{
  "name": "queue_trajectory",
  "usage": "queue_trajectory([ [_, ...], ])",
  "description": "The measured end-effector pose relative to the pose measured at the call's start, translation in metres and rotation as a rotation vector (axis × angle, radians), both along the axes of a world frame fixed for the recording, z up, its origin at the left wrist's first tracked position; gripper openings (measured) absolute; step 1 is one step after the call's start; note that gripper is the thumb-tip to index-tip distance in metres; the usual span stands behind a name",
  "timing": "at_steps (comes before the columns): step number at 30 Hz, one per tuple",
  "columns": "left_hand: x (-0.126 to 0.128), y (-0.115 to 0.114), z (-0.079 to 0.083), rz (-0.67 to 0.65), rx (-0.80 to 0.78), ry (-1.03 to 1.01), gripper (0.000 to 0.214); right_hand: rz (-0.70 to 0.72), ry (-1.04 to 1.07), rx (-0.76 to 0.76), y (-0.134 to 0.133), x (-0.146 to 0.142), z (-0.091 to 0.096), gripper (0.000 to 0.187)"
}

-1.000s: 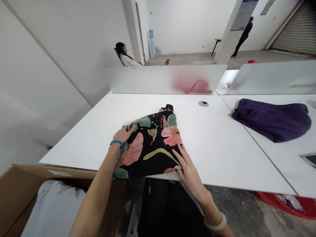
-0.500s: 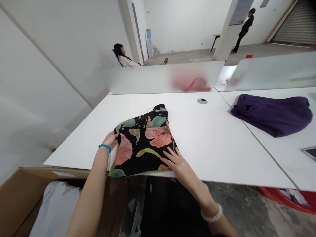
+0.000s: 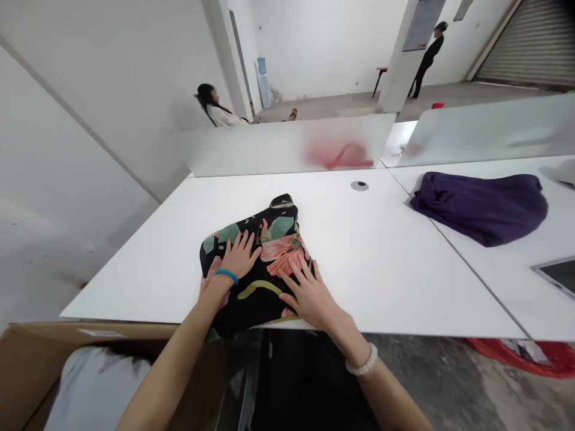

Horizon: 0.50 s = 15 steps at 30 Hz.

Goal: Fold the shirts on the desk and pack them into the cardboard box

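A folded black garment with a pink and green floral print (image 3: 269, 230) lies at the near edge of a white table (image 3: 381, 263). My left hand (image 3: 239, 254), with a blue band on the wrist, lies flat on the garment's left part, fingers spread. My right hand (image 3: 305, 290), with a white bead bracelet on the wrist, rests flat on its right part, fingers stretched out. Both hands press on the cloth and hold nothing.
A purple garment (image 3: 480, 200) lies on the adjoining table to the right, near a tablet (image 3: 559, 275). A cardboard box (image 3: 27, 371) with grey cloth inside stands below left. Frosted dividers (image 3: 287, 143) line the table's back. One person sits far off, another stands.
My left hand left the garment's left edge and came down flat on top. My right hand slid further onto the cloth. The garment is folded narrower than before.
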<state>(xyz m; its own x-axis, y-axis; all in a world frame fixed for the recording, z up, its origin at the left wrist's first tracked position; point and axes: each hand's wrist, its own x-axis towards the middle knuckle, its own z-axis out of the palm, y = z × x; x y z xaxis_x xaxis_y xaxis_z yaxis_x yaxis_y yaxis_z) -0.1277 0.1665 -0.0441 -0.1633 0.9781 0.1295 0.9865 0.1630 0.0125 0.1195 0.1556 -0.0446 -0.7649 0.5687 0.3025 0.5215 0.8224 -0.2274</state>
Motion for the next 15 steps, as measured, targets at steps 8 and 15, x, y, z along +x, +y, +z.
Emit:
queue_trajectory([
  [8,-0.049,0.007,-0.006,0.16,0.037,0.056,0.064,-0.017,-0.04,-0.023,-0.017,0.024,-0.004,0.048],
  [15,0.043,0.031,0.01,-0.594,0.077,0.089,0.056,-0.073,0.059,-0.006,-0.015,0.009,0.006,0.043],
])
